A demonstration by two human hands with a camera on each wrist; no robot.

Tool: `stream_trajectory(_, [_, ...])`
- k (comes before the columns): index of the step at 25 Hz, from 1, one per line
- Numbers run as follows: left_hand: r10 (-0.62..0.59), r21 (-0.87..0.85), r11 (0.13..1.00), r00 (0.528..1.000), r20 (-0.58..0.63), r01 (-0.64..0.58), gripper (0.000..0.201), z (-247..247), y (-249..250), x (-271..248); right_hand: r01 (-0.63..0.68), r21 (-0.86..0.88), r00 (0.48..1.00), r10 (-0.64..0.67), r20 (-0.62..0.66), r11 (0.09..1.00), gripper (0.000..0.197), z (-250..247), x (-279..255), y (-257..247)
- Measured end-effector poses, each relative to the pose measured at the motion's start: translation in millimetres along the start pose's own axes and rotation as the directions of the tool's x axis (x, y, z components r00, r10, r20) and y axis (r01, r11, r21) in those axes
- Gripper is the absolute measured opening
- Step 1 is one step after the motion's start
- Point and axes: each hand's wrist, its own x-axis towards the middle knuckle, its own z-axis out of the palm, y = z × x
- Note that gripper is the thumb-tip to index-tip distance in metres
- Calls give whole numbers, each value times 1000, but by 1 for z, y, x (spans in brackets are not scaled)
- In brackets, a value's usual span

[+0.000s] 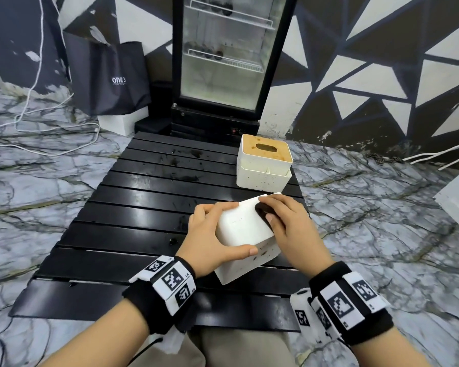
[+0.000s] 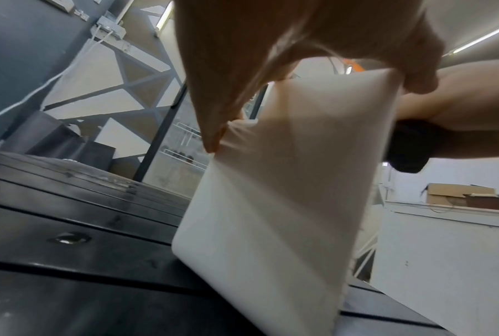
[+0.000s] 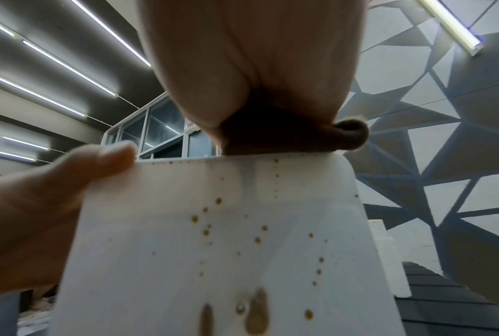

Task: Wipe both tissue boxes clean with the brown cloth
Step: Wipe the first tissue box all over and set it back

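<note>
Surface: black slatted table (image 1: 133,197) on a marble-patterned floor, with a glass-door fridge (image 1: 223,62) and a black bag (image 1: 109,78) beyond it.
Near box: white box (image 1: 243,226) tilted on the table directly under both hands, its stained side (image 3: 242,238) turned toward the right wrist.
Left hand: left hand (image 1: 212,234) is wrapped over the box's left edge, fingers curled over the far corner and thumb (image 1: 239,251) laid along the near edge; the box is gripped and held tilted.
Right hand: right hand (image 1: 284,221) is laid on the box's upper face, fingers bent down over the cloth (image 1: 263,211), which is pressed against the box.
Cloth: brown, bunched under the right palm, a rolled end seen sticking out at the box's top edge (image 3: 352,134).
Far box: second box (image 1: 264,162) with a stained wooden lid, upright on the table beyond the right hand, well apart from it.
</note>
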Motion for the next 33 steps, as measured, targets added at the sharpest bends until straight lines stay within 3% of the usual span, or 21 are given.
stream_trajectory(4, [0,113,994,999,-43,5,83,14,5,-6,-52,15,999,51,17,999,34,-2,20,12])
stream_trajectory(6, [29,120,992,998,-48,-23,65,16,4,-7,-46,55,998,43,47,997,34,-6,29,18])
stream_trajectory(8, [18,2,1000,999,-43,-18,36,13,2,-2,-26,106,997,18,76,994,34,-11,34,22])
stream_trajectory(10, [5,-127,992,1000,16,-3,28,7,-2,4,-8,146,996,-5,93,989,35,-14,35,24])
stream_trajectory(15, [32,-203,979,978,208,11,42,1,-12,12,26,223,998,-39,52,974,29,-11,18,17])
stream_trajectory(21, [77,-235,972,976,203,-28,45,1,-16,11,170,204,983,-180,29,964,32,0,-16,-9])
stream_trajectory(25, [63,-273,962,975,212,-3,48,0,-18,12,147,213,985,-163,58,966,32,-3,-16,-8])
stream_trajectory(29, [66,-265,964,978,198,-11,51,3,-18,13,104,161,994,-105,-5,981,33,0,-11,-10])
stream_trajectory(33, [67,-272,962,977,205,-8,50,3,-19,12,159,139,986,-166,34,977,33,3,-22,-12])
